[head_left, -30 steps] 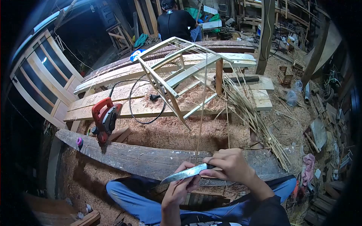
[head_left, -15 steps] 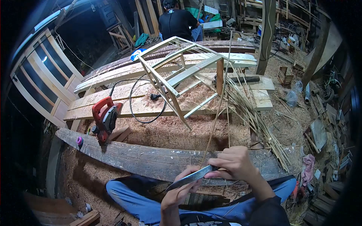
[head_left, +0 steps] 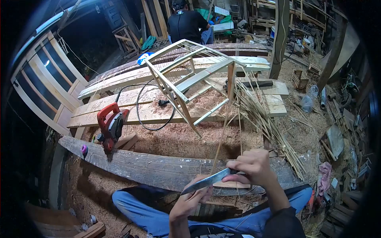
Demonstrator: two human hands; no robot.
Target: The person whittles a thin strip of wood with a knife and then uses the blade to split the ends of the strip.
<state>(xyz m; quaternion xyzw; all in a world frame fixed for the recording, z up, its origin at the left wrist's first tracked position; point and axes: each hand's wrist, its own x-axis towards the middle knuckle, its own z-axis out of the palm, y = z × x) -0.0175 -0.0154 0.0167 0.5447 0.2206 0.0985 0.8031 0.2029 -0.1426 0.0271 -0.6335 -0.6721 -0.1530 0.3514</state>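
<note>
My right hand (head_left: pixel 252 168) is closed around the handle of a knife (head_left: pixel 207 181), its long flat blade slanting down to the left. The blade lies across the fingers of my left hand (head_left: pixel 190 202), which is closed on a thin bamboo strip (head_left: pixel 216 158). From there the strip rises away from me, past the near side of the plank. The blade hides part of the left fingers and the exact spot where it meets the strip. Behind my hands, a slatted wooden frame (head_left: pixel 204 75) with thin rods stands tilted on the boards.
A weathered plank (head_left: pixel 158 168) crosses in front of my legs, bearing a red electric planer (head_left: pixel 111 127) and a small purple object (head_left: pixel 84 150). Bamboo strips (head_left: pixel 274 135) are heaped at right near a dark tool (head_left: pixel 256 83). Another person (head_left: pixel 186 25) sits at the back. Shavings cover the ground.
My right hand and the knife have shifted slightly right and up. The strip's upper end, earlier standing tall beside the wooden frame, has changed its slant. The left hand has barely moved.
</note>
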